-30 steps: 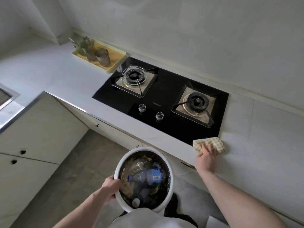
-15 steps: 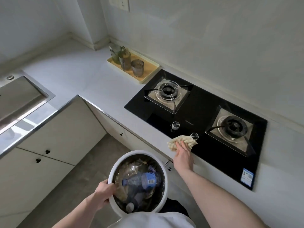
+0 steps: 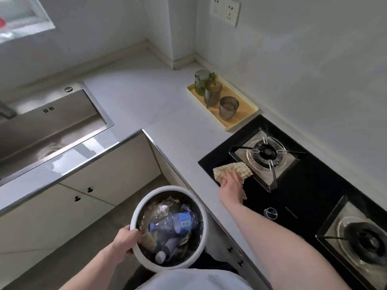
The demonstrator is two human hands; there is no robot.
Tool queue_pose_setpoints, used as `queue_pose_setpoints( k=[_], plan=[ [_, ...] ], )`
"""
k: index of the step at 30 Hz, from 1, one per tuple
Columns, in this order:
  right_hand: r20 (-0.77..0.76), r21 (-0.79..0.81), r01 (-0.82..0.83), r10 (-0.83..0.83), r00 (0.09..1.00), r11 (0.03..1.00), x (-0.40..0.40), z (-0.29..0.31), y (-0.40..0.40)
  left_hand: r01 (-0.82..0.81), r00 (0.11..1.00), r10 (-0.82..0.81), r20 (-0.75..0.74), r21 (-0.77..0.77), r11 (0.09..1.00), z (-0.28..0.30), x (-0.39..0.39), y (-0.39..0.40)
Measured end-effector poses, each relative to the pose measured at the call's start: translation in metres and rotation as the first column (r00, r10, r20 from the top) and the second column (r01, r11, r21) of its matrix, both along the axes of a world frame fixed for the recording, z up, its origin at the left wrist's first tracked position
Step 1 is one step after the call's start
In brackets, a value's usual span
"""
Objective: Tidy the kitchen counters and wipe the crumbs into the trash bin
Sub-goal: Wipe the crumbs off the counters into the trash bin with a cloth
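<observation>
- Since the earlier frames the cloth has travelled leftward across the cooktop, from the bare surface at its far right, past the knobs, to the near-left corner beside the left burner; the bin has kept pace below the edge. My reading: the crumbs are being herded left along the front, towards a spot where they can drop in.
- Sink (image 3: 52,126) lies at the far left, set into the pale surface (image 3: 146,101); nothing on it bears on the wipe.
- Left hand (image 3: 123,241) grips the near-left rim of the white trash bin (image 3: 167,190), fingers curled over the edge, holding it up below the surface's front edge.
- Inside the bin lies a crushed plastic bottle (image 3: 173,223) with a blue label and a barcode; its lettering is too small to read.
- Yellow tray (image 3: 245,109) near the back wall carries three glass vessels, well apart from the wiping.
- Cloth (image 3: 232,169), a checked beige rag, is bunched on the black cooktop (image 3: 303,195), touching the steel plate of the left burner (image 3: 266,153).
- Right hand (image 3: 231,189) presses down on it with fingers spread; whether any fingers are tucked under the folds I cannot tell.
- Faint brand lettering beside the knob (image 3: 271,212) is illegible.
- No crumbs are visible at this size.
</observation>
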State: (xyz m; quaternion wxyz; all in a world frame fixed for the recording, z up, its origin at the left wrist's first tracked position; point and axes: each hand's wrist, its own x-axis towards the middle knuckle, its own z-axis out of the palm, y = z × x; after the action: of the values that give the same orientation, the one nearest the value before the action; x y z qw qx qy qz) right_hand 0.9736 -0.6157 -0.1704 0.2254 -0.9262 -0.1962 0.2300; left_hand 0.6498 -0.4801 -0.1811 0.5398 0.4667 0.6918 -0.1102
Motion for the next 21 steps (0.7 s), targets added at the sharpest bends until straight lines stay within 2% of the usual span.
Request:
queue_pose_setpoints(
  k=[4,8,12,17,21],
  plan=[
    [-0.035,-0.044,0.000,-0.002,0.999,0.999,0.020,-0.002,0.042,-0.045,0.999,0.045,0.004,0.001,0.999,-0.001,0.001,0.032],
    [-0.047,-0.029,-0.154,0.153,0.987,0.988,0.033,-0.006,0.101,-0.046,0.999,0.046,0.013,-0.004,0.999,-0.003,0.005,0.075],
    [-0.088,-0.110,-0.269,0.260,0.962,0.957,0.043,-0.014,0.164,-0.022,0.999,0.022,0.027,-0.019,1.000,-0.010,0.004,0.126],
    [-0.018,-0.114,-0.116,0.115,0.993,0.987,0.016,-0.019,0.222,0.059,0.998,-0.057,0.041,-0.044,0.997,-0.025,0.002,0.197],
    [0.020,-0.050,-0.189,0.191,0.981,0.981,-0.050,-0.014,0.240,0.104,0.994,-0.101,0.045,-0.056,0.993,-0.031,0.003,0.243]
  ],
)
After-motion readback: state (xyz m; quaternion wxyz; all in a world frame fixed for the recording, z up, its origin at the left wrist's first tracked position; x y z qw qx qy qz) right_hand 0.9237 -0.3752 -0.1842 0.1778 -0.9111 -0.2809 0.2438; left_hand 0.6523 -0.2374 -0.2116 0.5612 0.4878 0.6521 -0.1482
